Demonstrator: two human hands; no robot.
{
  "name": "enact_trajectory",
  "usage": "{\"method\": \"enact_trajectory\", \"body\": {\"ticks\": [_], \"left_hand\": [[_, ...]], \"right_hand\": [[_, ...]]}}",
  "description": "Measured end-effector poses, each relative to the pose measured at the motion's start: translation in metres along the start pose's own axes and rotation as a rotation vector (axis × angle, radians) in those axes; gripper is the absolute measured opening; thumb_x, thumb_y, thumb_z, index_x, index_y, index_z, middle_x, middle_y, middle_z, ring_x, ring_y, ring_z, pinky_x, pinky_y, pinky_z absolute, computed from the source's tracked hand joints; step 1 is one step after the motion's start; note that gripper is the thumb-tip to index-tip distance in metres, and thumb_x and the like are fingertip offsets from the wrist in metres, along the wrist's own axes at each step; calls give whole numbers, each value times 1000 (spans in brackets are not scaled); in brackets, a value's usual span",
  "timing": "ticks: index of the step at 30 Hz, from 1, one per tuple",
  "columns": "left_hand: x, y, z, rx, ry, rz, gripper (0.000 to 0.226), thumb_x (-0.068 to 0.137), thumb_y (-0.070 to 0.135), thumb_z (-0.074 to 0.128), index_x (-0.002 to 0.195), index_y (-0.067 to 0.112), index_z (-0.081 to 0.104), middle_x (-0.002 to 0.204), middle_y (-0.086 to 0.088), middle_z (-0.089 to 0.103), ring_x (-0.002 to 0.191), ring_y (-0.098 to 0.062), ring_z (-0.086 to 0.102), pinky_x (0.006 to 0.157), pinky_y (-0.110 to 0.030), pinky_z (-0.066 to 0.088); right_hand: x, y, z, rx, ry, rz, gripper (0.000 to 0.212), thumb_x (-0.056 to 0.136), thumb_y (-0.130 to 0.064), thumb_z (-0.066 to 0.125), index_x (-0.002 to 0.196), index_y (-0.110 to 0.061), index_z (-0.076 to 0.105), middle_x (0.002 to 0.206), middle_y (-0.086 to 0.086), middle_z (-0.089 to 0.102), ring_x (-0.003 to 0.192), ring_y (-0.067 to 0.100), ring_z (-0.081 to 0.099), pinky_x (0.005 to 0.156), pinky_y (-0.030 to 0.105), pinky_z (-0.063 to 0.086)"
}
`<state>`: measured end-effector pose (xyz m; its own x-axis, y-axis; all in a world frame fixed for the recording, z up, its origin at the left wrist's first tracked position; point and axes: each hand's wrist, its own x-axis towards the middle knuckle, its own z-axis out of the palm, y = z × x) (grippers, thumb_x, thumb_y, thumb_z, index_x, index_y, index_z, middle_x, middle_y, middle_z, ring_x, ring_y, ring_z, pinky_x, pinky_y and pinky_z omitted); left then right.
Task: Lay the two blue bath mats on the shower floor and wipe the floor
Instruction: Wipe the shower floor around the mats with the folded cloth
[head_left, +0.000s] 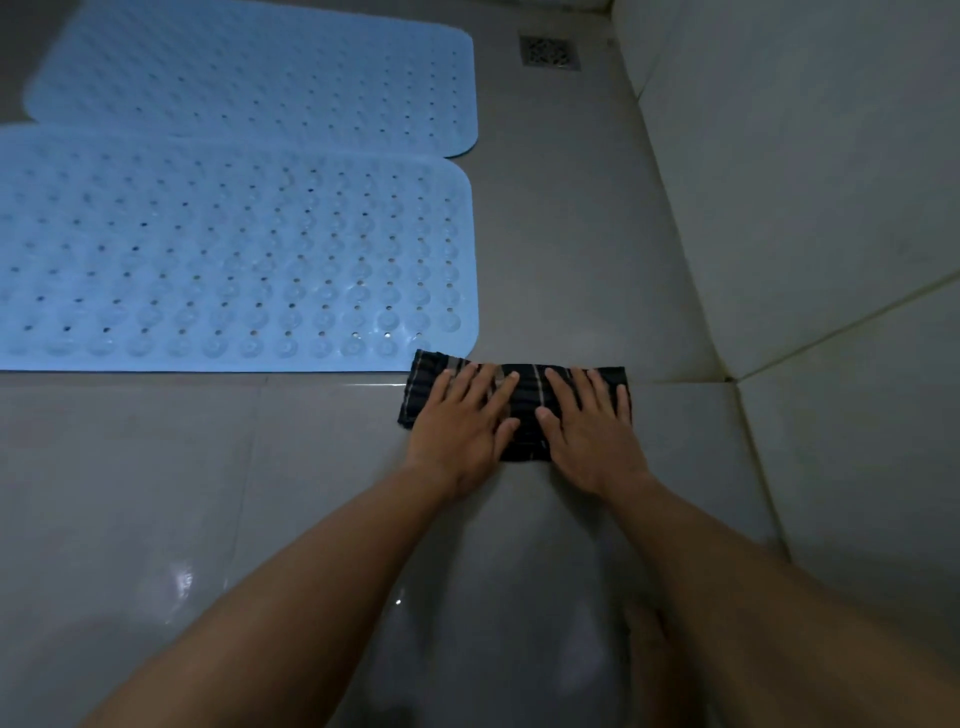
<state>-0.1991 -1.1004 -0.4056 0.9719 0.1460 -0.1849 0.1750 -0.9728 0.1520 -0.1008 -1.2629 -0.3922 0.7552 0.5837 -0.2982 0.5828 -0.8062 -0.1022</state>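
Two blue bath mats lie flat on the grey tiled floor, side by side. The near mat shows its suction cups and holes; the far mat lies just beyond it, their long edges almost touching. A dark striped cloth is folded on the floor at the near mat's right front corner, overlapping that corner slightly. My left hand and my right hand both press flat on the cloth, fingers spread, thumbs nearly meeting.
A square metal drain sits in the floor at the far right of the mats. A tiled wall rises along the right side. The floor tile in front of the mats is glossy with reflections.
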Motion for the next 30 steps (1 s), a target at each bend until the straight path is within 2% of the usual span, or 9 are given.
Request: {"method": "enact_trajectory", "body": {"ticks": [3,6,10,14,20,26,30], "left_hand": [[-19,-24,-5,35,40,-28,71,98,56,10,158,19,19,157,-9,34,146,-27,26,121,-43,13],[-35,-39,-12,75,69,-78,73,97,60,19,154,17,31,144,-11,45,134,-29,37,115,-43,25],[-48,-51,-20,110,59,-175,82,94,68,18,152,13,31,143,-13,43,130,-31,38,112,-45,27],[-59,-65,-17,87,52,-248,85,92,72,18,153,13,28,150,-14,36,140,-32,28,119,-46,19],[-73,-93,-18,66,74,-317,89,85,79,18,146,17,34,143,-13,42,138,-31,32,118,-45,22],[-83,-120,-19,93,78,-400,96,73,90,19,136,22,43,133,-15,47,128,-33,39,109,-46,30],[-88,-131,-22,119,73,-425,100,70,93,14,135,23,43,131,-15,48,121,-32,43,103,-44,35]], "right_hand": [[-1,-31,3,-44,98,-33,72,92,-56,12,150,-21,36,151,9,41,141,30,32,117,56,16],[2,-53,-2,-84,114,-66,61,93,-54,25,141,-22,45,140,8,50,129,30,42,109,54,27],[6,-78,-5,-114,90,-92,52,96,-52,35,142,-26,41,140,5,47,127,28,41,105,51,29],[5,-97,-3,-121,105,-114,53,97,-52,34,144,-27,38,142,5,46,129,28,39,104,50,29],[9,-120,-1,-141,107,-210,56,96,-55,34,143,-25,41,142,4,46,124,28,44,98,48,31],[23,-127,-5,-98,80,-428,60,97,-53,38,143,-16,42,140,4,49,127,24,43,111,43,28],[22,-132,-2,-114,70,-477,62,97,-53,33,151,-23,34,141,2,47,127,23,42,108,43,32]]}}
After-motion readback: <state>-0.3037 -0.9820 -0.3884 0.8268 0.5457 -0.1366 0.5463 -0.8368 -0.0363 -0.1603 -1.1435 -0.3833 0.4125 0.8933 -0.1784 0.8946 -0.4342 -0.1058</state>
